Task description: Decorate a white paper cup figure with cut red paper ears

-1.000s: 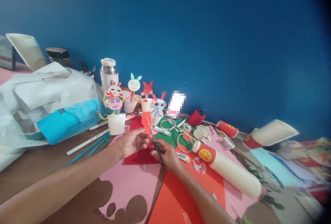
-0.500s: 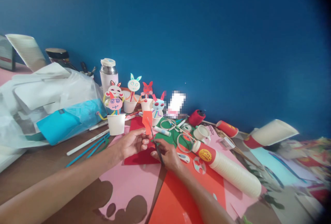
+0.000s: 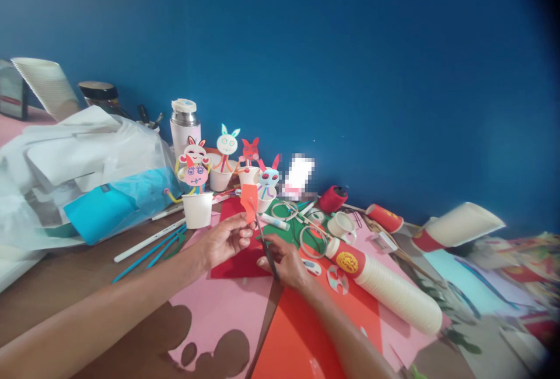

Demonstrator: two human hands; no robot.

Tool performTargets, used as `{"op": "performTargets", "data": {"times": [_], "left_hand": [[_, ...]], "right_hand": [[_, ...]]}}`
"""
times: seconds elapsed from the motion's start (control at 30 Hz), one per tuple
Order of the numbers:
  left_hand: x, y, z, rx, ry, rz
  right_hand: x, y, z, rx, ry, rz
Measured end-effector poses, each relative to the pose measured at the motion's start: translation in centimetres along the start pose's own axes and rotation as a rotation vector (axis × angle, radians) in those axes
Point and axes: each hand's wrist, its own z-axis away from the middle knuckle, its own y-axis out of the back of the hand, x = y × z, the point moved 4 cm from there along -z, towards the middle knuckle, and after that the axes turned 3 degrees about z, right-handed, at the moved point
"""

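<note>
Between the fingers of my left hand (image 3: 227,240) is the lower end of a small piece of orange paper (image 3: 249,197), held upright. My right hand (image 3: 286,262) is closed around dark-handled scissors (image 3: 266,248). Their blades point up and left, at the right side of the orange paper. Whether the blades are fully closed is too small to tell. Beneath both hands lie a dark red sheet (image 3: 231,265) and a pink sheet (image 3: 227,309) with rounded cut-outs. A bright orange sheet (image 3: 301,326) extends under my right forearm.
Paper cups with rabbit puppets, such as a white cup (image 3: 198,210), stand behind my hands. At right lie a long stack of cups (image 3: 398,291), a mug (image 3: 341,225) and a glue stick (image 3: 275,222). Blue sticks (image 3: 149,253) and a plastic bag (image 3: 144,151) are at left.
The orange paper and my left fingers have shifted slightly upward beside the scissor blades. My right hand stays nearly in place, still on the scissors.
</note>
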Motion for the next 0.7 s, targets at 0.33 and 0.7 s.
{"op": "performTargets", "data": {"times": [0.33,0.7], "left_hand": [[2.5,0.0,-0.4,0.070,-0.216,0.030],[3.3,0.5,-0.2,0.248,-0.455,-0.130]], "right_hand": [[-0.7,0.1,0.2,-0.156,0.008,-0.179],[-0.8,0.1,0.0,-0.082,-0.013,-0.124]]}}
